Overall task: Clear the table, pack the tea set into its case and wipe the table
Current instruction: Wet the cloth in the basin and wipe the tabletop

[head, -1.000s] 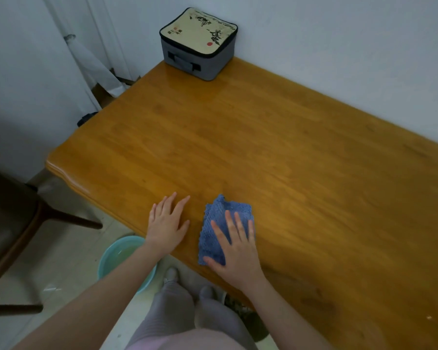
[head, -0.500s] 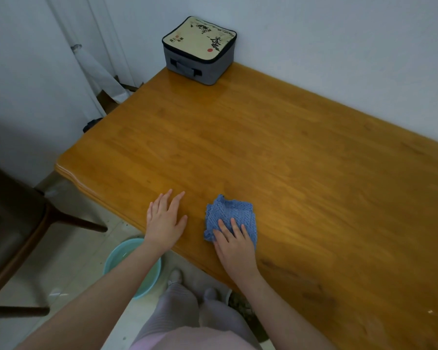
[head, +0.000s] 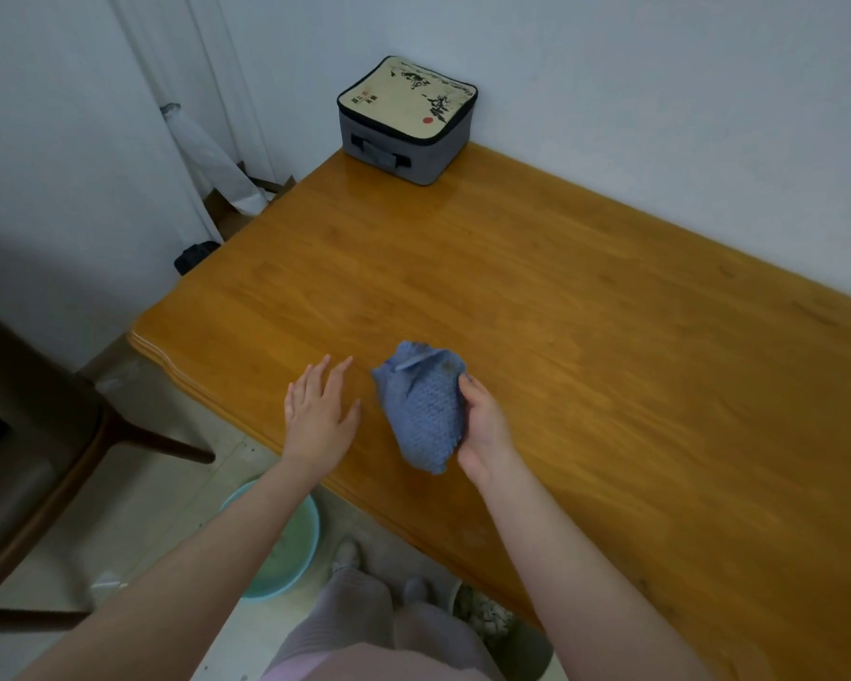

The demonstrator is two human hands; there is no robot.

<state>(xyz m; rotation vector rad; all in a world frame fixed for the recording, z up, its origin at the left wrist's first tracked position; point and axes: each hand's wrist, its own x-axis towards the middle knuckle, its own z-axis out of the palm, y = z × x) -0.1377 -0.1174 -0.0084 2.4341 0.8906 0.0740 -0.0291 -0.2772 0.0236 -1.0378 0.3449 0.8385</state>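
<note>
The right hand point(head: 485, 430), flat on the blue cloth point(head: 426, 405) a moment ago, now grips it bunched and raised off the table point(head: 610, 336) by the near edge, so this wiping pass looks finished; the left hand point(head: 320, 415) rests flat, fingers straight. The shut case point(head: 406, 120) sits at the far-left corner; open wood stretches right.

Room in a home, a plain dining corner. Shown by: a varnished wooden table point(head: 585, 312) set into the angle of bare white walls point(head: 659, 90); a zipped fabric case point(head: 406, 122) with ink-brush artwork on its lid at the table's far corner. Also: a dark wooden chair point(head: 30, 459) with a padded seat off the table's left end, and a pale green plastic basin point(head: 291, 543) on the tiled floor point(head: 168, 489) below the table's near edge.
</note>
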